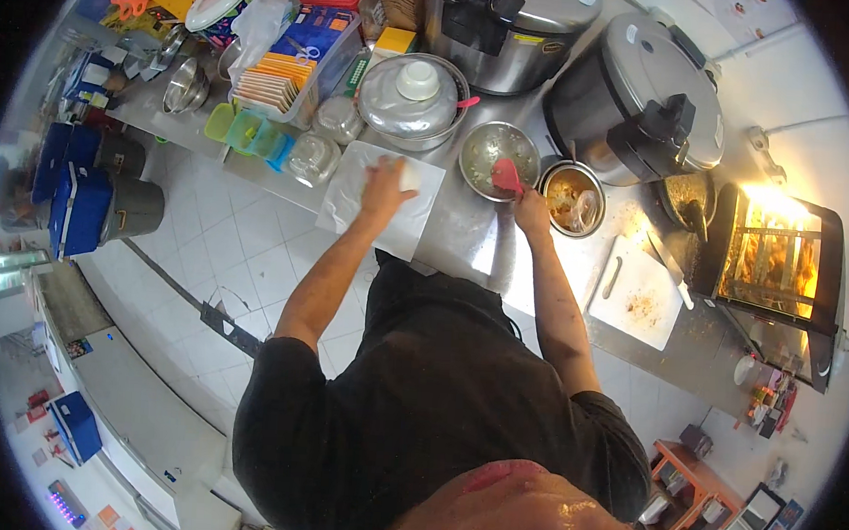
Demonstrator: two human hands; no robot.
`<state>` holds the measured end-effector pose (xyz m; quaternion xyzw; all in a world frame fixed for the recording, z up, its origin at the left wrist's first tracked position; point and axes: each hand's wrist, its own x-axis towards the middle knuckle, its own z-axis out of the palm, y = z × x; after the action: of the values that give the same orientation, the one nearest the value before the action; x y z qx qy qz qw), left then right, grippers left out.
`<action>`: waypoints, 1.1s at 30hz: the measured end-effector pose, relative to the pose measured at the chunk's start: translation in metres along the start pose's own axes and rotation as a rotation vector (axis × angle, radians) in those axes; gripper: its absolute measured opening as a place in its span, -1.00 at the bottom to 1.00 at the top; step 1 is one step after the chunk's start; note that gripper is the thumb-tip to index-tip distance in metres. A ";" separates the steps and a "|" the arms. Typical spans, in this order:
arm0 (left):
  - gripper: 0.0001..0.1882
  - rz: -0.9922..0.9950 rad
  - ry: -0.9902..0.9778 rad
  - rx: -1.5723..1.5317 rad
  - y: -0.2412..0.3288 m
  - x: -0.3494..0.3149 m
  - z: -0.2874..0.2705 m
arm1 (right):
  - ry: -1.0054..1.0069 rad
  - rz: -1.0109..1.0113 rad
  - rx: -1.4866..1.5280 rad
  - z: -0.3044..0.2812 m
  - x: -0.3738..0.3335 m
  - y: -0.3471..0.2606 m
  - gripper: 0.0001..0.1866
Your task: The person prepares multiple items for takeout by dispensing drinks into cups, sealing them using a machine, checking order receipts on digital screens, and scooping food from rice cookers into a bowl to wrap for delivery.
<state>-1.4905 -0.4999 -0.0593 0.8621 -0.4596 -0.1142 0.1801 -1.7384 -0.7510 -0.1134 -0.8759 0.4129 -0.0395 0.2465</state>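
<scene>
My left hand (385, 194) rests on a sheet of white wrapping paper (346, 211) at the counter's front edge, its fingers spread. Just right of those fingers a small pale mound (410, 176) sits on the paper; what it is cannot be made out. My right hand (531, 215) is closed round the handle of a red rice paddle (507, 176). The paddle's head reaches into a steel bowl (475, 176), whose contents look wet and pale. Beside it, a steel pot (596, 209) holds orange-brown food and a clear plastic bag or ladle-like item.
A lidded pot (406, 96) and two large rice cookers (513, 39) stand behind. To the right are a white cutting board (634, 295), a knife (672, 264) and a lit glass food warmer (771, 254). Clear jars (312, 158) and a bin of orange packets (334, 64) stand left.
</scene>
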 end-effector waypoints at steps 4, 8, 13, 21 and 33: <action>-0.22 0.220 0.111 -0.326 0.114 0.051 0.025 | 0.189 -0.068 0.084 -0.006 -0.012 -0.008 -0.70; -0.24 0.121 0.079 -0.071 0.135 0.067 0.072 | 0.637 -0.329 -0.223 -0.037 -0.041 -0.060 -0.71; -0.34 0.310 0.215 -0.261 0.081 0.011 0.053 | 0.135 -0.285 0.196 -0.027 -0.089 -0.059 -0.67; -0.52 0.283 -0.008 0.251 -0.196 -0.138 -0.013 | -0.161 -0.675 -0.072 0.068 -0.129 -0.154 -0.35; -0.85 0.229 -0.012 -0.633 -0.233 -0.106 -0.017 | -0.013 -0.050 0.718 0.127 -0.155 -0.152 -0.87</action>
<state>-1.3676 -0.2890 -0.1368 0.7055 -0.4964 -0.2353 0.4479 -1.6986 -0.5031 -0.1332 -0.7436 0.3496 -0.1825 0.5399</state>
